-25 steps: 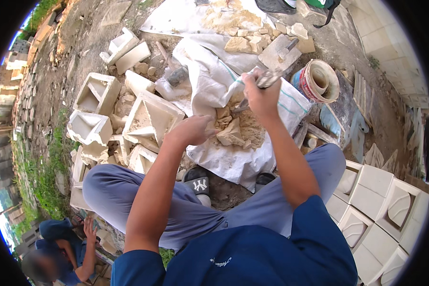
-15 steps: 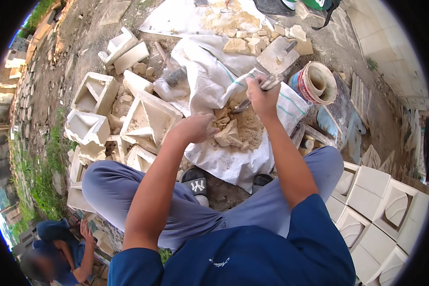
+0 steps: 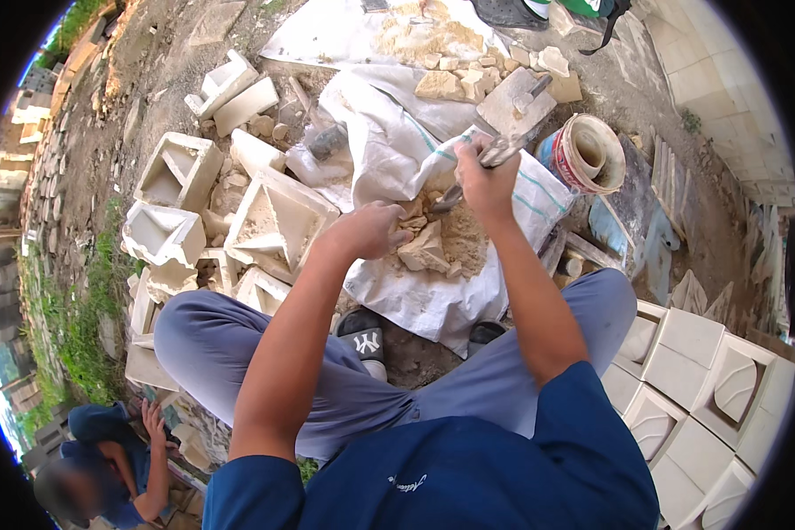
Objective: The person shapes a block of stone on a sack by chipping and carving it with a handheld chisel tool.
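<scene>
My left hand is closed at the left edge of a pile of broken, cream-coloured stone. Its fingers curl beside the pieces, and what they hold is hidden. In my right hand is a grey metal tool with a flat blade, which points down at the pile. The tool's other end sticks out above my fist. Below the blade lies a larger stone chunk, with sandy crumbs around it. All of this rests on a white woven sack spread between my feet.
Hollow cream blocks are heaped to the left, near a hammer. A stained bucket stands at right, beyond it a stone slab. Patterned blocks are stacked lower right. Another person sits lower left.
My left hand has shifted slightly at the pile. The blade in my right hand has tilted a little, while that hand stays nearly in place.
</scene>
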Motion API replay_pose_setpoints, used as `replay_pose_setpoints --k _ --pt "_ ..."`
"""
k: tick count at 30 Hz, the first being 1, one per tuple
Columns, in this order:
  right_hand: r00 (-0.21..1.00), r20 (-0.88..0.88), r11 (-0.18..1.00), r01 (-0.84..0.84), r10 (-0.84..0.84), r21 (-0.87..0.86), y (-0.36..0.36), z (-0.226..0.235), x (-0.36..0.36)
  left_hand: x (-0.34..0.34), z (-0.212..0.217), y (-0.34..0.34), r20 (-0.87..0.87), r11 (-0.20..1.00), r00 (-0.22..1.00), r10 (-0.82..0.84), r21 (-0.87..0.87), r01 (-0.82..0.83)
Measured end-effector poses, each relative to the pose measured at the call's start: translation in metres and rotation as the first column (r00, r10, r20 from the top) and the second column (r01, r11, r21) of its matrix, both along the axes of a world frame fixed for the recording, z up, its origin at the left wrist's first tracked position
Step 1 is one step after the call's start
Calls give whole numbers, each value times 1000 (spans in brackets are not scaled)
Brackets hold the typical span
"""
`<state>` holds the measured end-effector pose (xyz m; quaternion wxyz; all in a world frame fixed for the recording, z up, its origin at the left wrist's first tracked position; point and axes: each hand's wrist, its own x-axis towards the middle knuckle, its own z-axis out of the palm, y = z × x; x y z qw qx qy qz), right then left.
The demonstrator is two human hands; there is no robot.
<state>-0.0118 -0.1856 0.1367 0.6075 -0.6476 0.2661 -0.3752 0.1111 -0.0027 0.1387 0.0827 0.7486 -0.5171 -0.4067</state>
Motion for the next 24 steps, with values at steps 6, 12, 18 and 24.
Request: replay_pose_setpoints --k 6,12,18,24 --pt "994 99 998 -41 45 -49 7 44 -8 -2 8 -1 1 999 1000 16 -45 -16" --pt "993 112 999 -40 43 -35 3 21 -4 -3 12 -7 5 999 1000 -14 43 13" --pt "969 240 979 -103 59 174 0 42 -11 -5 8 -4 26 996 999 21 -83 -18" --pt "1000 -6 999 -30 29 -39 0 -1 -4 -2 7 -9 13 1000 1000 -18 7 18"
